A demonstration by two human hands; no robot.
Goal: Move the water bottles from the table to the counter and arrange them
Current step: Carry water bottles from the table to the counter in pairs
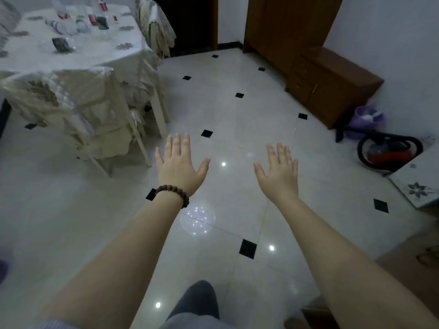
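Several clear water bottles [71,27] lie and stand on the white-clothed table [114,55] at the upper left, some with red labels, one with a dark label [62,44]. My left hand [179,163], with a bead bracelet at the wrist, is stretched out over the floor, palm down, fingers spread, holding nothing. My right hand [280,172] is held out the same way beside it, also empty. Both hands are far from the table. A patterned corner of the counter [418,184] shows at the right edge.
A covered chair [78,108] stands in front of the table, another [154,27] behind it. A brown cabinet [332,79] lines the right wall, with a purple bucket [368,119] and a red vacuum [387,155] beside it. Glossy tiled floor [237,115] lies ahead.
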